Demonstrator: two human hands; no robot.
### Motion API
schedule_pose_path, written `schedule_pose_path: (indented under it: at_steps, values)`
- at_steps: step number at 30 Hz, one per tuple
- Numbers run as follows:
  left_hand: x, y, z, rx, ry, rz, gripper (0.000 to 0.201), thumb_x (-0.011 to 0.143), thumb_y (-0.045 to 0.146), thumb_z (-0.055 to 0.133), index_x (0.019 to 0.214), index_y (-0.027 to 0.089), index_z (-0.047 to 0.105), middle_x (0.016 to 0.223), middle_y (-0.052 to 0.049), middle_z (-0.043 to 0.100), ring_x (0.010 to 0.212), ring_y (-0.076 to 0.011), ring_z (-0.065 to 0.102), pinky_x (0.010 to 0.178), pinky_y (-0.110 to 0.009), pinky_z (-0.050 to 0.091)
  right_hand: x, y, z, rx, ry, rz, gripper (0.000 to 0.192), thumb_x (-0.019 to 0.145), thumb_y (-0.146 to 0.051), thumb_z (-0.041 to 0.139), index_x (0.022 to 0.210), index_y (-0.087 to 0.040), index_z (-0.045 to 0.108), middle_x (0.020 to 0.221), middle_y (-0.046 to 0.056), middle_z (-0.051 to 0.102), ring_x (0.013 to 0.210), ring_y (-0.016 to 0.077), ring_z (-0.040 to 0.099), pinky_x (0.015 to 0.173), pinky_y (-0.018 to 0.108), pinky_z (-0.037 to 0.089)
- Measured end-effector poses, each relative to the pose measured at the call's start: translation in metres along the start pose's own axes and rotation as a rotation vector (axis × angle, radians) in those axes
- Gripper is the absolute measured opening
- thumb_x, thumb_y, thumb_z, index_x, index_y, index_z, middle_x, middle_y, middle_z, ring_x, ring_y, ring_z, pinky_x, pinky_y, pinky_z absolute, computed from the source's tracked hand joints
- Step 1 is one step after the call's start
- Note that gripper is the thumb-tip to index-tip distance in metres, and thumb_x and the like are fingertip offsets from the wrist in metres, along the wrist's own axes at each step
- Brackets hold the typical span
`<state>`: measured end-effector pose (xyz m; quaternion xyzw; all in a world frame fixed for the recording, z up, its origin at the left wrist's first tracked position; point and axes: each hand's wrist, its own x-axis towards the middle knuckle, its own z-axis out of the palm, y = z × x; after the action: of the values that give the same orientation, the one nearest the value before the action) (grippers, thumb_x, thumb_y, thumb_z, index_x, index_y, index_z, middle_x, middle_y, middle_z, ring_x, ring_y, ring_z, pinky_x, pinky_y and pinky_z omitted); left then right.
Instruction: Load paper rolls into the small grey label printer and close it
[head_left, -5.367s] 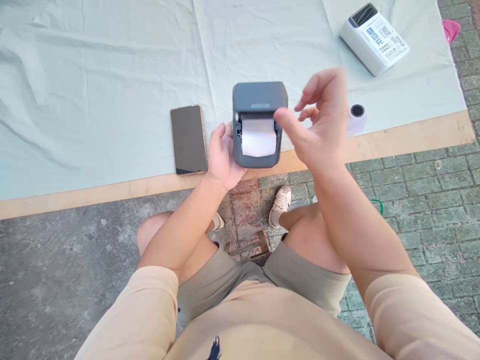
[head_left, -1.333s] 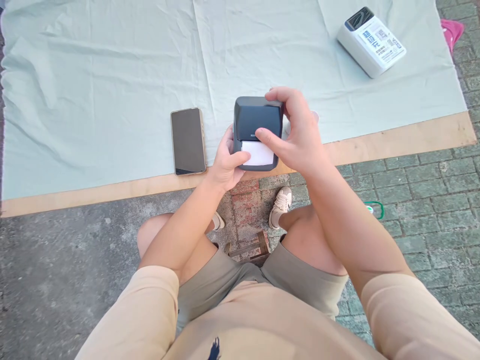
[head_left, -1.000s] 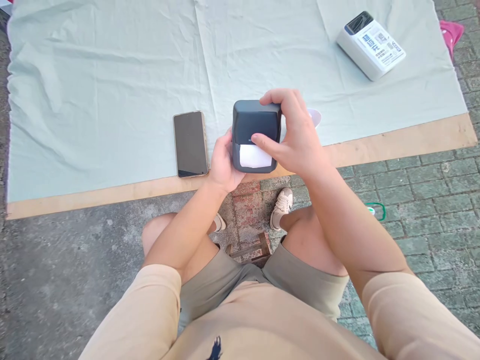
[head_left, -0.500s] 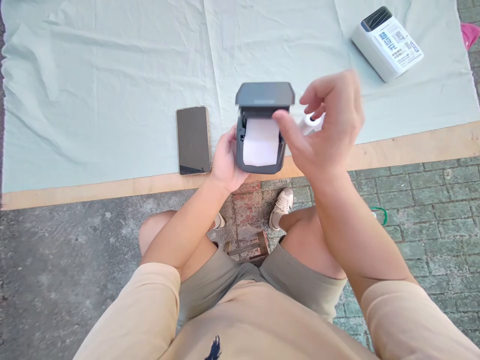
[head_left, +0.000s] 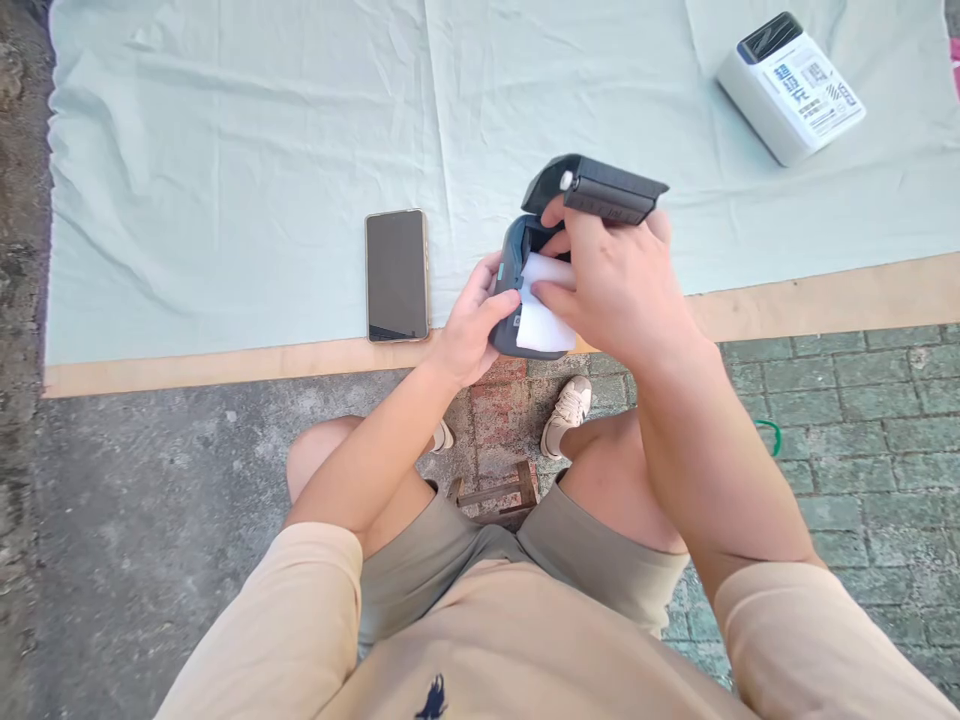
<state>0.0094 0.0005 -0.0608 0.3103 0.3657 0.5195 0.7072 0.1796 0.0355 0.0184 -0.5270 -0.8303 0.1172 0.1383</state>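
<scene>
At the near edge of the tabletop (head_left: 825,300), a dark printer (head_left: 516,250) is gripped by the left hand (head_left: 471,335), its paper roll (head_left: 544,322) pinched by the right hand (head_left: 628,285). Probably light but stiff; best held by the body, not the flimsy-looking open lid (head_left: 622,180).

We have the phone (head_left: 397,276) on the cloth's (head_left: 262,200) near side, left of the printer (head_left: 513,255); paper (head_left: 543,315) lies in the printer, and the box (head_left: 795,92) rests far right.

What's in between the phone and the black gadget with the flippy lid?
In the head view, the left hand, holding the black gadget, and a strip of pale cloth beside the phone.
</scene>
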Motion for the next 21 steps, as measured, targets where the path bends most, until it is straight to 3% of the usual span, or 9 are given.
schedule_pose_path:
  at_steps: [4,8,11,13,14,15,17,19,21]
  values:
    - [0.000,0.000,0.000,-0.033,0.021,0.021,0.063,0.075,0.060,0.095,0.124,0.032,0.067,0.111,-0.001,0.076,0.099,-0.0230,0.077,0.075,-0.031,0.060,-0.006,0.001,-0.005,0.112,0.084,-0.044,0.040,0.089,-0.022,0.065,0.128,-0.026,0.062,0.120,0.010,0.083,0.123,0.0406,0.070,0.101,0.058,0.053]
    - [0.004,0.002,-0.002,-0.114,0.054,0.002,0.052,0.076,0.054,0.095,0.115,0.027,0.072,0.103,0.002,0.075,0.088,-0.0160,0.073,0.075,-0.028,0.059,-0.018,0.011,-0.015,0.477,0.244,-0.075,0.043,0.089,-0.032,0.063,0.132,-0.030,0.057,0.118,0.008,0.079,0.106,0.0316,0.075,0.087,0.049,0.059]
    - [0.007,0.005,-0.004,-0.124,0.083,-0.073,0.042,0.087,0.054,0.083,0.113,0.024,0.070,0.106,0.000,0.076,0.094,-0.0183,0.076,0.081,-0.032,0.060,-0.020,0.045,-0.014,0.814,0.462,0.028,0.049,0.096,-0.039,0.053,0.145,-0.038,0.046,0.125,0.007,0.073,0.102,0.0287,0.077,0.074,0.044,0.059]
    - [0.008,0.007,-0.004,-0.116,0.115,-0.136,0.037,0.093,0.053,0.076,0.115,0.024,0.069,0.108,-0.001,0.077,0.096,-0.0198,0.077,0.082,-0.034,0.061,-0.015,0.078,-0.008,1.029,0.625,0.187,0.051,0.095,-0.038,0.047,0.146,-0.036,0.045,0.133,0.011,0.068,0.111,0.0320,0.077,0.068,0.043,0.058]
    - [0.007,0.009,-0.003,-0.114,0.127,-0.151,0.036,0.094,0.052,0.075,0.116,0.024,0.069,0.109,-0.001,0.077,0.096,-0.0200,0.078,0.083,-0.034,0.062,-0.013,0.095,-0.003,1.099,0.626,0.295,0.054,0.095,-0.040,0.043,0.148,-0.034,0.043,0.134,0.014,0.066,0.116,0.0357,0.077,0.068,0.045,0.058]
    - [0.007,0.010,-0.003,-0.116,0.132,-0.152,0.035,0.095,0.050,0.075,0.116,0.024,0.068,0.108,-0.001,0.077,0.095,-0.0198,0.078,0.082,-0.034,0.062,-0.011,0.112,0.002,1.104,0.676,0.399,0.055,0.092,-0.045,0.037,0.145,-0.031,0.043,0.128,0.017,0.066,0.112,0.0379,0.078,0.066,0.047,0.057]
    - [0.005,0.012,-0.001,-0.129,0.125,-0.131,0.031,0.093,0.047,0.076,0.113,0.023,0.069,0.105,-0.001,0.078,0.091,-0.0182,0.077,0.080,-0.032,0.062,-0.010,0.137,0.012,1.029,0.630,0.488,0.053,0.093,-0.050,0.041,0.143,-0.031,0.042,0.138,0.019,0.064,0.120,0.0377,0.074,0.075,0.050,0.059]
    - [0.005,0.012,0.001,-0.149,0.118,-0.114,0.029,0.092,0.043,0.077,0.111,0.023,0.069,0.102,0.000,0.078,0.087,-0.0166,0.076,0.079,-0.030,0.062,-0.013,0.149,0.022,0.897,0.631,0.477,0.055,0.090,-0.042,0.054,0.142,-0.035,0.039,0.148,0.017,0.060,0.124,0.0340,0.070,0.081,0.048,0.059]
    - [0.005,0.012,0.002,-0.162,0.119,-0.108,0.028,0.092,0.042,0.076,0.111,0.023,0.069,0.101,0.000,0.078,0.086,-0.0160,0.076,0.078,-0.028,0.061,-0.017,0.149,0.028,0.755,0.659,0.445,0.052,0.088,-0.031,0.062,0.135,-0.036,0.040,0.144,0.015,0.061,0.121,0.0302,0.068,0.086,0.046,0.059]
